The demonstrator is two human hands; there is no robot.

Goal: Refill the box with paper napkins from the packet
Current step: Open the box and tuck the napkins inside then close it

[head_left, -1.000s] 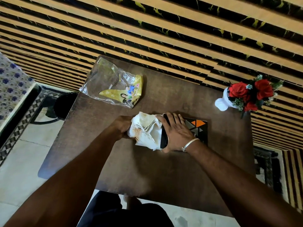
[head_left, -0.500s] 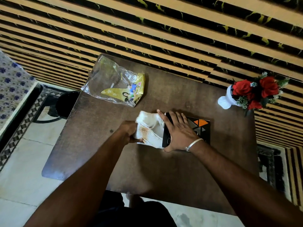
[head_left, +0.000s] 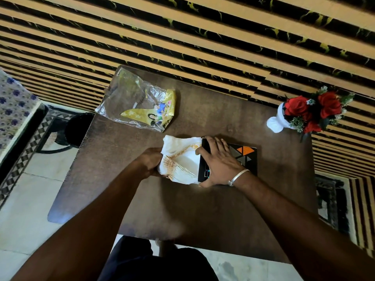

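A wall of tan and black horizontal slats runs behind a dark brown desk (head_left: 203,199), which stands on a pale tiled floor. Near the middle of the desk lies a black box (head_left: 245,159) with orange and grey triangles on its top, its open end turned toward the desk's left edge. A thick stack of white paper napkins (head_left: 182,161) with a thin golden-brown pattern sticks out of that open end, part of it already inside the box and the rest fanned and bent outward.

The left hand (head_left: 150,162) is closed around the outer end of the napkins, fingers curled tight over the stack. The right hand (head_left: 219,165) lies flat over the top of the box at its open end, fingers spread, the thumb wrapped round the near side of the box so that the box is held down on the desk. A silver bangle (head_left: 238,176) sits on the right wrist.

Toward the far left corner of the desk lies the clear plastic packet (head_left: 138,106), crumpled and flat, with a yellow printed panel at one end; it is apart from the napkins. At the far right corner stands a white vase (head_left: 276,122) holding red roses (head_left: 312,108) with green sprigs.
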